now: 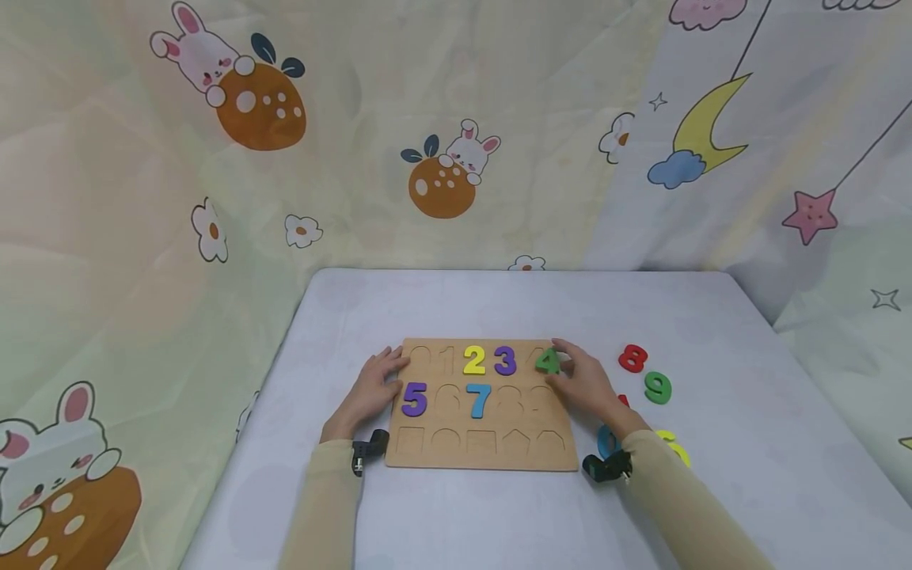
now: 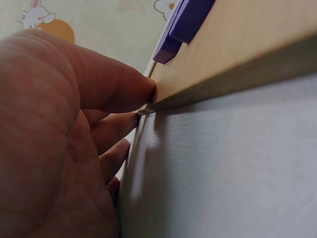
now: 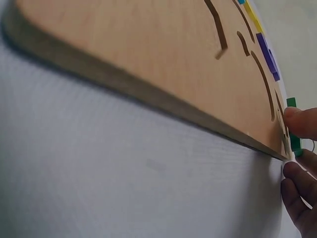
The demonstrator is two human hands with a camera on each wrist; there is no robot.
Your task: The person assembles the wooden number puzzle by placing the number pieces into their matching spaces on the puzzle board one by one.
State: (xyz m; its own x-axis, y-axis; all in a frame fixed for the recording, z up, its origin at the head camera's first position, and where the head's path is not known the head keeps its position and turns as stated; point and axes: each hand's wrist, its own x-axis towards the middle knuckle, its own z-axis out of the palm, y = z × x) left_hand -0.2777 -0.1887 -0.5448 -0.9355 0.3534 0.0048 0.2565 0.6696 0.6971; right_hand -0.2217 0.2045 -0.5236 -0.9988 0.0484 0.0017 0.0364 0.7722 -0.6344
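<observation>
A wooden number puzzle board (image 1: 446, 445) lies flat on the table, with rows of shallow recesses. My left hand (image 1: 373, 391) holds its left edge, thumb (image 2: 124, 87) on the rim and the other fingers along the side. My right hand (image 1: 586, 381) pinches a green number 4 (image 1: 547, 361) over the top right corner of the board; in the right wrist view the green 4 (image 3: 293, 129) stands tilted between thumb and fingers. On the board sit a yellow 2 (image 1: 474, 360), a purple 3 (image 1: 505, 361), a purple 5 (image 1: 414, 399) and a blue 7 (image 1: 478, 400).
Right of the board lie a red 8 (image 1: 632, 358), a green 9 (image 1: 658, 388), a blue ring-shaped piece (image 1: 606, 440) and a yellow piece (image 1: 681, 454), the last two partly covered by the right wrist. A small red piece (image 1: 623, 400) peeks out beside the forearm. White cloth covers the table (image 1: 499, 522).
</observation>
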